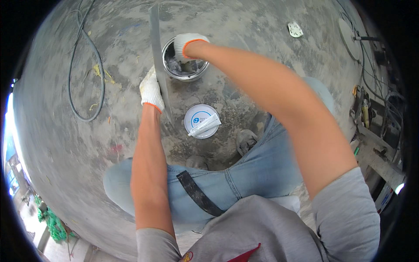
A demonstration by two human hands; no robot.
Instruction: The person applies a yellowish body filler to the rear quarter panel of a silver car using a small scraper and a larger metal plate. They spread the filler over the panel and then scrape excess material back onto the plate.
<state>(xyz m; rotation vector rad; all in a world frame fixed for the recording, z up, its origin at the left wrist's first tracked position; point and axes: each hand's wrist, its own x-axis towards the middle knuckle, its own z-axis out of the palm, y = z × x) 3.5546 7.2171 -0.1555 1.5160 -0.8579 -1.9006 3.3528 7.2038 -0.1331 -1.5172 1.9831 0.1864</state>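
My left hand (151, 89), in a white knit glove with an orange cuff, grips a long, thin grey panel (157, 43) by its lower part. The panel stands nearly edge-on, just left of an open metal can (185, 78). Into that can reaches my right hand (187, 43), gloved the same way. Its fingers are hidden inside, so whether they hold anything does not show. Greyish lumpy material (187, 67) lies in the can. Nearer to me, a round white lid (192, 114) with blue print lies on the floor, and a white tube (205, 125) rests across it.
A grey cable (103, 83) loops over the stained concrete floor (126, 52) at the left. At the far right lie a small white plate-like piece (295, 29), a round disc (349, 39) and tangled cables (371, 83). Green netting (54, 225) sits at the lower left.
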